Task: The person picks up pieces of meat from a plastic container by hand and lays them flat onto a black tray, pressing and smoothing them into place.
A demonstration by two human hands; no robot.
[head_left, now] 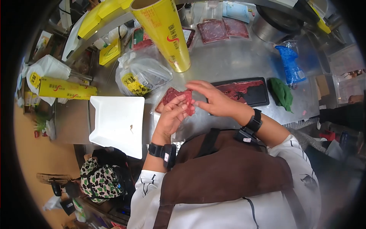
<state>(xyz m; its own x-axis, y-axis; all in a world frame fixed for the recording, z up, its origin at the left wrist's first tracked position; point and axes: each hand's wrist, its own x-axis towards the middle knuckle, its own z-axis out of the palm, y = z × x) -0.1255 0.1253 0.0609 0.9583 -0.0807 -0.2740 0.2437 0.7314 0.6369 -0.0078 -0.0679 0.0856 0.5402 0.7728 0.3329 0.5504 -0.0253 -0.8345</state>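
My left hand [171, 115] is closed on a slice of raw red meat [189, 102], pinched between thumb and fingers. Close at its right, my right hand [215, 100] has its fingers stretched out and apart, the thumb near the slice's edge. Partly hidden behind my left hand lies a pack of red meat [167, 96] on the metal table. A black tray [260, 98] beyond my right hand carries more red meat [238, 89] along its far and left parts.
A white tray [100, 126] with a small scrap in it sits at the left. Behind stand a yellow film roll [164, 34] and a plastic bag [141, 74]. Wrapped meat packs [213, 30] lie at the back. A green cloth [281, 93] and blue bag [289, 63] are right.
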